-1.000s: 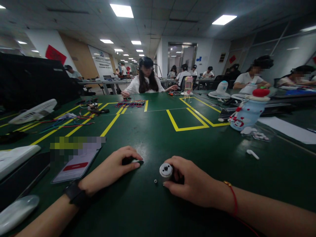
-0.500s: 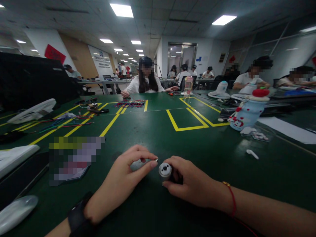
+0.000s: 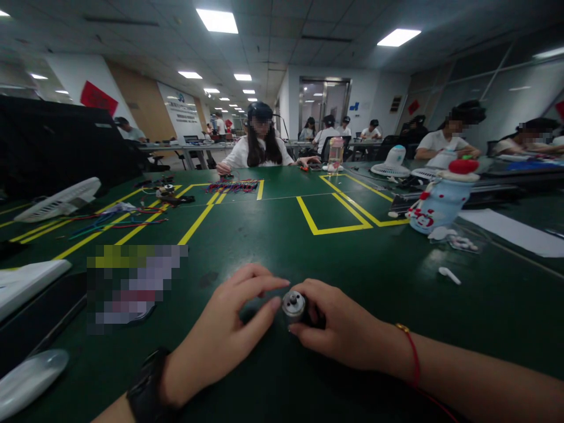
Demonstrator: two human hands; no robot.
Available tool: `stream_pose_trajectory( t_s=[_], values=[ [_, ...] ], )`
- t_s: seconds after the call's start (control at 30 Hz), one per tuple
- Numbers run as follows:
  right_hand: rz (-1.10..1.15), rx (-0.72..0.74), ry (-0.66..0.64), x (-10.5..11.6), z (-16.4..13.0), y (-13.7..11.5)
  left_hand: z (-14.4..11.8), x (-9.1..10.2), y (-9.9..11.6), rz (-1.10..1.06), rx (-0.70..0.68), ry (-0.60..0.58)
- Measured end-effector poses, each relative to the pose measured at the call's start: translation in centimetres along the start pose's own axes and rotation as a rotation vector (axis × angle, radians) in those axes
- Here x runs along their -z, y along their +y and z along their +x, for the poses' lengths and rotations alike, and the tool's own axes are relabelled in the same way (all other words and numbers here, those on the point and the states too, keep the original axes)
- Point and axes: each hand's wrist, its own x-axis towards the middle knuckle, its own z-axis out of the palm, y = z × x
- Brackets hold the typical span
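Observation:
My right hand [image 3: 343, 332] grips a small silver cylindrical motor [image 3: 294, 305] low over the green table [image 3: 282, 241], with its round end face turned to the left. My left hand [image 3: 224, 338], with a black watch on the wrist, has thumb and forefinger pinched together right against that end face. A tiny metal ring picked up a moment ago sits hidden between those fingertips. A red cord circles my right wrist.
A phone [image 3: 132, 288] lies left of my hands, with white flat objects [image 3: 30, 282] beyond it. A white earbud [image 3: 449, 275], a snowman-shaped bottle [image 3: 440, 200] and paper [image 3: 515, 232] are on the right. Loose wires [image 3: 118, 220], a fan [image 3: 57, 200] and seated people lie farther off.
My left hand left a dark item on the table, picked up the tiny ring lying below the motor, and carried it right to the motor's face. My right hand stayed still.

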Motion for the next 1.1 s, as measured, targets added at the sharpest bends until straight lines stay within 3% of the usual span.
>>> stream_pose_trajectory(
  t_s=[0.1, 0.2, 0.37, 0.7, 0.83, 1.1],
  values=[
    [-0.008, -0.015, 0.0, 0.1, -0.1, -0.1, 0.2, 0.4, -1.8, -0.028, 0.169, 0.039],
    [-0.008, -0.023, -0.008, 0.2, -0.1, -0.1, 0.6, 1.0, -3.8, -0.104, 0.36, -0.022],
    [0.006, -0.031, -0.011, 0.1, -0.2, 0.0, 0.7, 1.7, -5.4, -0.131, 0.427, -0.044],
    [-0.016, -0.021, -0.006, 0.2, -0.1, -0.1, 0.4, 0.9, -5.0, -0.016, 0.255, -0.083],
    [-0.015, -0.018, -0.005, 0.1, -0.2, -0.1, 0.2, 0.5, -3.3, -0.015, 0.142, -0.126],
    [-0.007, 0.016, 0.004, -0.1, 0.0, 0.2, 0.8, -0.5, 0.3, -0.211, 0.072, -0.015]
  ],
)
